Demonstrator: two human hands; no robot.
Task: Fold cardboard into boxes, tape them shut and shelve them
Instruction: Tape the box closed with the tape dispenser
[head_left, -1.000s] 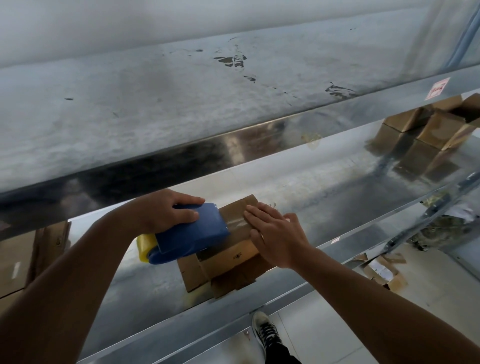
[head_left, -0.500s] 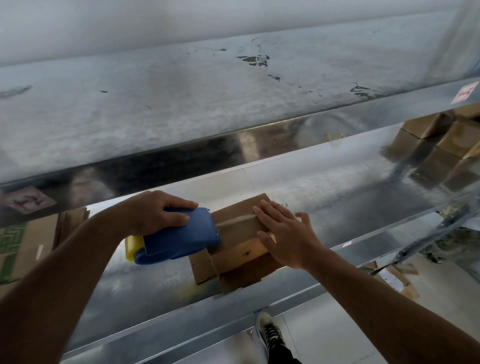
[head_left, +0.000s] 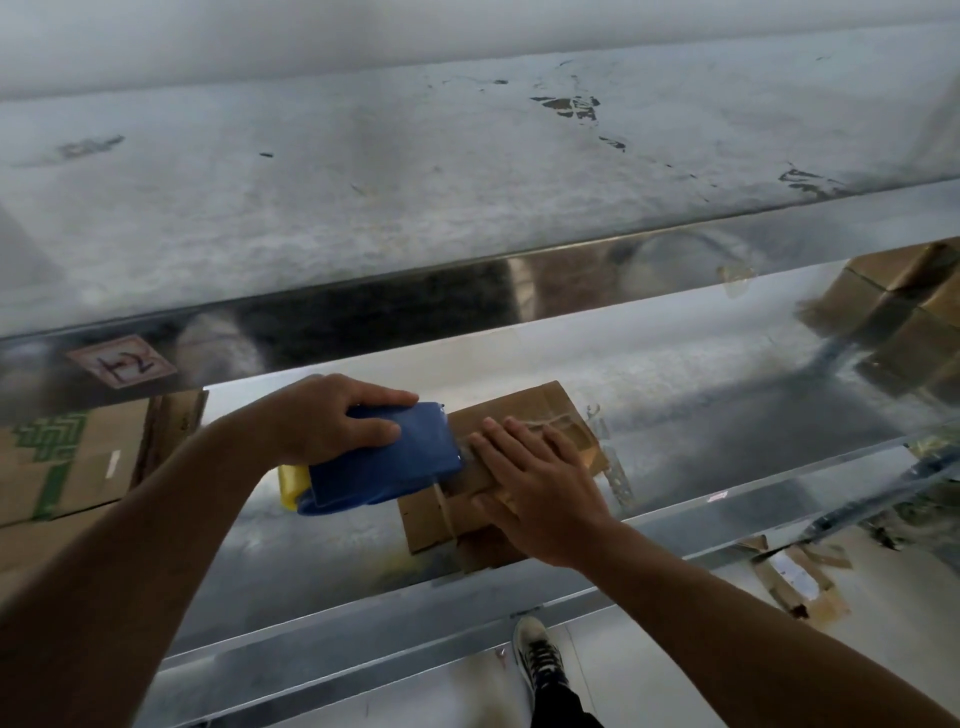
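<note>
A small brown cardboard box (head_left: 524, 410) lies on the shiny metal shelf (head_left: 701, 395) in the middle of the view. My left hand (head_left: 332, 421) grips a blue tape dispenser (head_left: 384, 460) with a yellow end, its front edge against the box's left side. A strip of clear tape (head_left: 558, 423) runs across the box top. My right hand (head_left: 540, 488) presses flat on the box with straight fingers, covering its near right part.
A wider metal shelf (head_left: 467, 176) hangs above and nearer the wall. Several closed cardboard boxes (head_left: 893, 312) stand on the working shelf at the far right, and a printed carton (head_left: 62, 462) at the left. Cardboard scraps (head_left: 795, 577) and my shoe (head_left: 540, 660) are on the floor below.
The dispenser has slid left across the box top, leaving tape behind it. My right hand shifted slightly left on the box and still presses it down.
</note>
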